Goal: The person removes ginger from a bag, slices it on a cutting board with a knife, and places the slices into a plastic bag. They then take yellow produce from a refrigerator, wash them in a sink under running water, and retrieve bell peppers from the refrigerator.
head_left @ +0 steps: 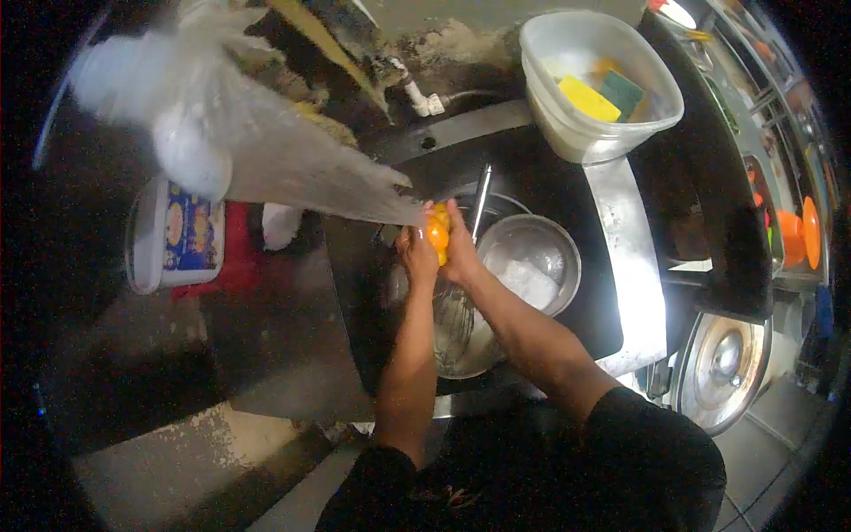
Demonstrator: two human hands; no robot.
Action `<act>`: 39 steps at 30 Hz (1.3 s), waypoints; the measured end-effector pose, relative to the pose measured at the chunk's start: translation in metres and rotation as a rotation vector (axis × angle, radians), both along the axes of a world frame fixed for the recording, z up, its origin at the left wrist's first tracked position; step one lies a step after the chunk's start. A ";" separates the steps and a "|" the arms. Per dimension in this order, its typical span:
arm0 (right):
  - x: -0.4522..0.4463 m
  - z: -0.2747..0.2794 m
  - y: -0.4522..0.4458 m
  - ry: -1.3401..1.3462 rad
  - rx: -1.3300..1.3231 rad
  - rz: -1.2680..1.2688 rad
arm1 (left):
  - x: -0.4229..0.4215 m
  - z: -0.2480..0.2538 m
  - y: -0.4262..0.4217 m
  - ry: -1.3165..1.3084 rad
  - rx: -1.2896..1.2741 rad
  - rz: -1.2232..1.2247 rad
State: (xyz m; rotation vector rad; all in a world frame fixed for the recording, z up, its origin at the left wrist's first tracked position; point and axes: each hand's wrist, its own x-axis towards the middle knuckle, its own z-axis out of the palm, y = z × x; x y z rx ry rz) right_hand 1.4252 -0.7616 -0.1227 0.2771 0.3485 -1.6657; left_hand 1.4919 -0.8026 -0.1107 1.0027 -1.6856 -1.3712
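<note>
Over the sink [550, 191], my left hand [418, 254] and my right hand [459, 248] are closed around a yellow-orange bell pepper [438, 234]. A wide, translucent stream, apparently water, slants from a white tap [191, 155] at the upper left to the hands and pepper. Below the hands sits a metal bowl [487, 362] with whisk wires [454, 324] in it. Just to the right, a smaller metal bowl [574, 266] contains something white that I cannot identify. A shiny metal handle [482, 199] rises behind my right hand. The hands partly cover the pepper.
On the sink's far right corner stands a translucent plastic tub [567, 133] holding a yellow sponge [589, 98] and a green scouring pad [621, 95]. A blue-labelled plastic container [191, 238] lies at left beside a red cloth [241, 257]. A round metal lid [722, 368] is at lower right.
</note>
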 end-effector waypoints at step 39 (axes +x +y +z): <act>-0.030 0.016 0.013 0.059 -0.020 -0.017 | -0.021 -0.023 -0.009 0.400 0.392 0.133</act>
